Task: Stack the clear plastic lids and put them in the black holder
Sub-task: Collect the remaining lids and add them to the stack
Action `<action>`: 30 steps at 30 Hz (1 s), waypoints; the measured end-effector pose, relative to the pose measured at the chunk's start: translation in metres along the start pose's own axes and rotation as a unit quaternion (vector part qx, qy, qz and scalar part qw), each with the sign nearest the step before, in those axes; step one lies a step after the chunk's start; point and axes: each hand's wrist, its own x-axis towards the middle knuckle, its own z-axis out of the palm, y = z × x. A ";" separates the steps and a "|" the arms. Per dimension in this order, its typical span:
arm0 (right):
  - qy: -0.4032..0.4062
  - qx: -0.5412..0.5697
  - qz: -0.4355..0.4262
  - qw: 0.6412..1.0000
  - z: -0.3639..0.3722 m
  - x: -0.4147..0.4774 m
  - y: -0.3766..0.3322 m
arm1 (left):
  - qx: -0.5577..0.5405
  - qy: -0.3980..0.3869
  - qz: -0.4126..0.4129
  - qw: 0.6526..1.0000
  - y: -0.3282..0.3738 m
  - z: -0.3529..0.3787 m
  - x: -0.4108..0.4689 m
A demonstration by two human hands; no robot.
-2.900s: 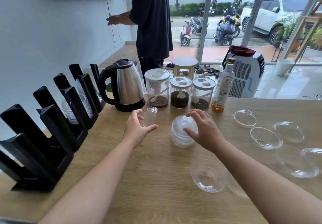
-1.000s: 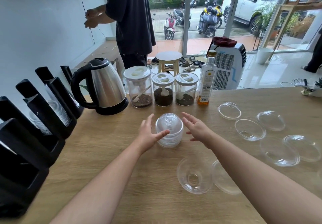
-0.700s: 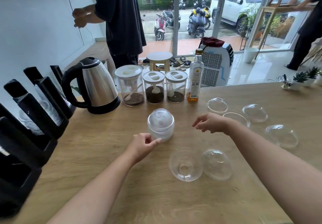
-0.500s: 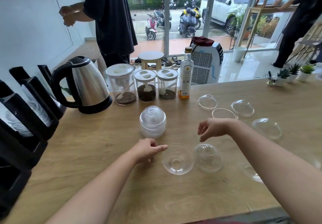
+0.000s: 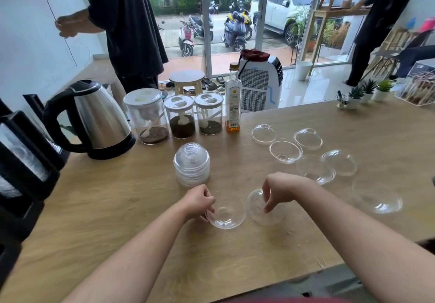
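The black holder (image 5: 26, 161) is sitting at the frame's left edge, the stacked lids (image 5: 191, 166) standing centre on the desk (image 5: 117, 208). The left hand (image 5: 199, 200) is pinching an upturned lid's (image 5: 226, 213) rim; the right hand (image 5: 279, 189) is closing fingers on a domed lid (image 5: 263, 206). Light, thin, slippery: rims likely grip best.

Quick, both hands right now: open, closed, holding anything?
Left hand: fingers closed on the rim of an upturned lid.
Right hand: fingertips pinching the top of a dome lid.
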 end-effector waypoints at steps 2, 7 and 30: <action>0.004 0.015 0.000 1.000 0.003 0.003 0.003 | -0.070 -0.026 -0.019 0.997 0.002 -0.001 -0.003; 0.020 0.072 -0.014 0.997 -0.002 0.008 0.015 | -0.222 -0.107 -0.084 0.966 0.007 -0.006 -0.009; 0.160 0.287 -0.089 0.940 -0.061 0.025 -0.029 | -0.036 0.157 0.144 0.976 0.080 -0.135 -0.020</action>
